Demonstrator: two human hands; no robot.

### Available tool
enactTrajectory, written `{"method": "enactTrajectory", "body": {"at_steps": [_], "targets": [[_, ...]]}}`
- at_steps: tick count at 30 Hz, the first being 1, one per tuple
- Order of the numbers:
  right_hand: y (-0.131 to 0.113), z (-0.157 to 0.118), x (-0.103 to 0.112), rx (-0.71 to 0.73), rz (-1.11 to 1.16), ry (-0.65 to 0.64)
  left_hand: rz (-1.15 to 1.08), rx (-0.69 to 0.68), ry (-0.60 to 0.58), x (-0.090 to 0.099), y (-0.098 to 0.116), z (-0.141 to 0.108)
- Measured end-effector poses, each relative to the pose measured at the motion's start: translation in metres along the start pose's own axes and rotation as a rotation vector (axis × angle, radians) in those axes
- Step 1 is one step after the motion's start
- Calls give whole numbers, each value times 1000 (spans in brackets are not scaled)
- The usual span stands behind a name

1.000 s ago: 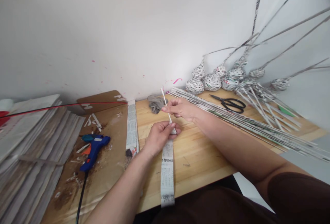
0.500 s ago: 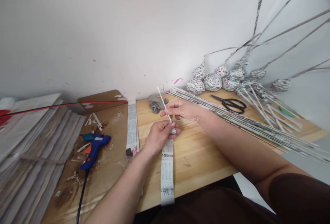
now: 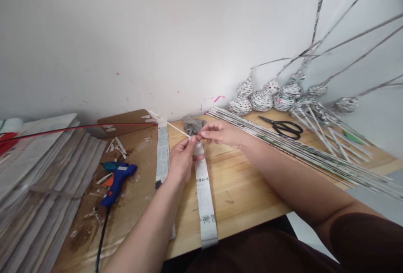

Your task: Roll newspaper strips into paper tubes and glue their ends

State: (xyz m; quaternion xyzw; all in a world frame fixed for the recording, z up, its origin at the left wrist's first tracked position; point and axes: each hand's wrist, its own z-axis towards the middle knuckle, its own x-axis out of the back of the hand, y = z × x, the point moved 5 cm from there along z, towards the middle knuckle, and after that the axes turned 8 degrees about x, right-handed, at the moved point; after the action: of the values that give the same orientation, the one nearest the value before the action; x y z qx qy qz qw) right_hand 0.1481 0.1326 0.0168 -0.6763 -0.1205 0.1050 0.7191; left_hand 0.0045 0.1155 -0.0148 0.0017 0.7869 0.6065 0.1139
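A newspaper strip [image 3: 205, 201] runs from my hands down to the table's front edge, and its upper end is rolled into a thin white tube [image 3: 170, 124] that points up and to the left. My left hand [image 3: 183, 155] is closed on the strip where it meets the tube. The fingertips of my right hand [image 3: 217, 133] pinch the paper just right of my left thumb. Some of the rolled part is hidden by my fingers. A grey cloth [image 3: 192, 124] lies crumpled behind my hands.
Left: stacked newspapers [image 3: 34, 168], a blue glue gun [image 3: 118, 183] on stained cardboard [image 3: 138, 210], flat strips [image 3: 163, 151]. Right: long paper tubes [image 3: 270, 141], black scissors [image 3: 285, 128], woven paper gourds [image 3: 241, 105] against the wall. All stand on a wooden table [image 3: 245, 197].
The tube has swung from nearly upright to a low slant toward the left, and more of its length shows. Both hands have moved up slightly, my left hand also leftward.
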Motion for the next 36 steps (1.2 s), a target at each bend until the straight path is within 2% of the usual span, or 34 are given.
{"method": "enactTrajectory", "body": {"at_steps": [2, 5, 8, 12, 15, 20, 26, 33, 36], "targets": [[1, 0, -6, 15, 14, -32, -9, -35, 78, 7, 3, 3], [7, 2, -16, 54, 52, -74, -35, -56, 88, 9, 5, 3], [15, 4, -19, 82, 33, 11, -33, -58, 90, 9, 6, 2], [15, 3, -17, 135, -173, 180, -88, -26, 111, 10, 7, 1], [13, 2, -17, 108, -150, 207, -132, 3, 120, 13, 6, 3], [10, 0, -20, -69, 16, 79, -117, 16, 120, 15, 7, 5], [9, -2, -22, -74, 45, 34, -68, 67, 24, 9, 2, 6], [23, 2, -2, -143, -148, -160, -154, 100, 2, 15, 6, 10], [23, 8, 10, -63, -244, -82, -185, 138, -38, 13, 7, 8]]}}
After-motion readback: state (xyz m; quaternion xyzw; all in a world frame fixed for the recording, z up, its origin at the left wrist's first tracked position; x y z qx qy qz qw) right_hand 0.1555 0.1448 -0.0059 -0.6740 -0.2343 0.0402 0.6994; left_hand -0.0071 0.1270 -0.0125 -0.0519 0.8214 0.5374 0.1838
